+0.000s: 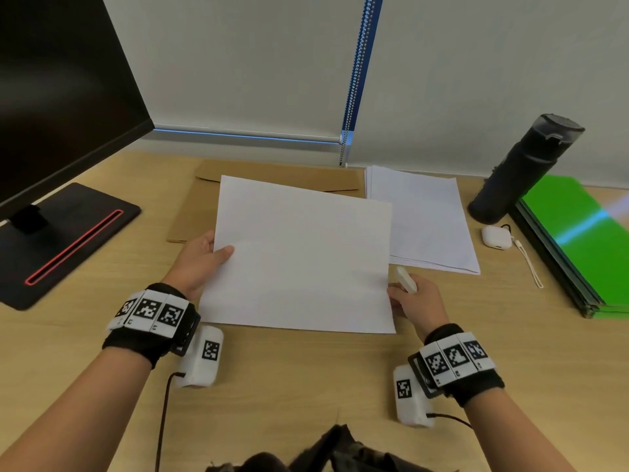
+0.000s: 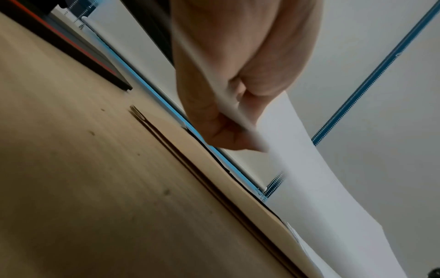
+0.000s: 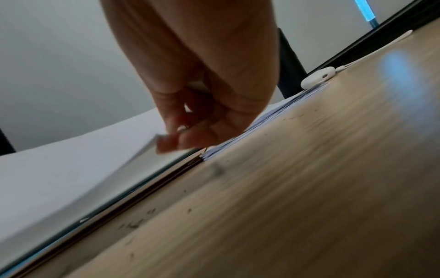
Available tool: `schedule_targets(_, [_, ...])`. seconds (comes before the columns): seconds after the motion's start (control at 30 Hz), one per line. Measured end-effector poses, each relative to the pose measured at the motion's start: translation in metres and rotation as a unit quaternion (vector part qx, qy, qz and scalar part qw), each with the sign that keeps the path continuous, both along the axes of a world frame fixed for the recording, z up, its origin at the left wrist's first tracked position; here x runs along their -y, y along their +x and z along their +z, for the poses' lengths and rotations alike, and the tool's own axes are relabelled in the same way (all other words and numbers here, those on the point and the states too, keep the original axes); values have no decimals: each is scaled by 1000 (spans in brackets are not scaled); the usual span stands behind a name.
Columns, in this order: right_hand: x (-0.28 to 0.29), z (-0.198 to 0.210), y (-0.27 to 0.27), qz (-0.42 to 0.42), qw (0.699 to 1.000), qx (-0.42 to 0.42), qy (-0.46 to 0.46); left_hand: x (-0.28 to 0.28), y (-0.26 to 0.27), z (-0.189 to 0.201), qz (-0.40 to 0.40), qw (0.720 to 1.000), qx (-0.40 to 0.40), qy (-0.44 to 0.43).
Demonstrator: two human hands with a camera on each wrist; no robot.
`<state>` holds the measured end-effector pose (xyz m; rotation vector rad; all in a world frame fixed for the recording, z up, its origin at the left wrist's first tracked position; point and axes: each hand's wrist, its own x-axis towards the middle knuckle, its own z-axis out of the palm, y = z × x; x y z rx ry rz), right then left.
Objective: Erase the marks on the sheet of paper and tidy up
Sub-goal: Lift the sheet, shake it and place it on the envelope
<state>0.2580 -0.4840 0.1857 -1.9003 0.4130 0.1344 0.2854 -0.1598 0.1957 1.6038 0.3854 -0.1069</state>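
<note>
A blank white sheet of paper (image 1: 299,257) is held slightly above the wooden desk (image 1: 289,376), tilted. My left hand (image 1: 200,264) pinches its left edge, thumb on top; the left wrist view shows the fingers (image 2: 221,131) curled under the sheet (image 2: 321,188). At the right edge, my right hand (image 1: 418,301) pinches the sheet while also holding a white eraser (image 1: 406,280) that sticks out above the fingers. In the right wrist view the right fingertips (image 3: 171,143) grip the edge of the sheet (image 3: 71,169). No marks show on the upper face.
A brown envelope (image 1: 272,175) lies under the sheet at the back. To the right sit a stack of white papers (image 1: 429,219), a black bottle (image 1: 524,168), a white earbud case (image 1: 495,236) and green folders (image 1: 578,243). A monitor base (image 1: 64,240) stands left. Dark crumbs (image 3: 133,223) dot the desk.
</note>
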Motion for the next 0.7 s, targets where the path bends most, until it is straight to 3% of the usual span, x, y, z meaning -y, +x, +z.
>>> schedule_targets(0.13, [1, -1, -1, 18, 999, -12, -48, -13, 16, 6, 25, 1000, 4, 7])
schedule_targets(0.27, [0, -3, -6, 145, 977, -6, -158, -32, 47, 12, 43, 998, 1, 49])
schedule_targets(0.47, [-9, 2, -9, 123, 990, -14, -73, -56, 93, 10, 55, 990, -31, 126])
schedule_targets(0.7, [-9, -3, -9, 125, 986, -8, -110, -76, 126, -3, 38, 974, -79, 210])
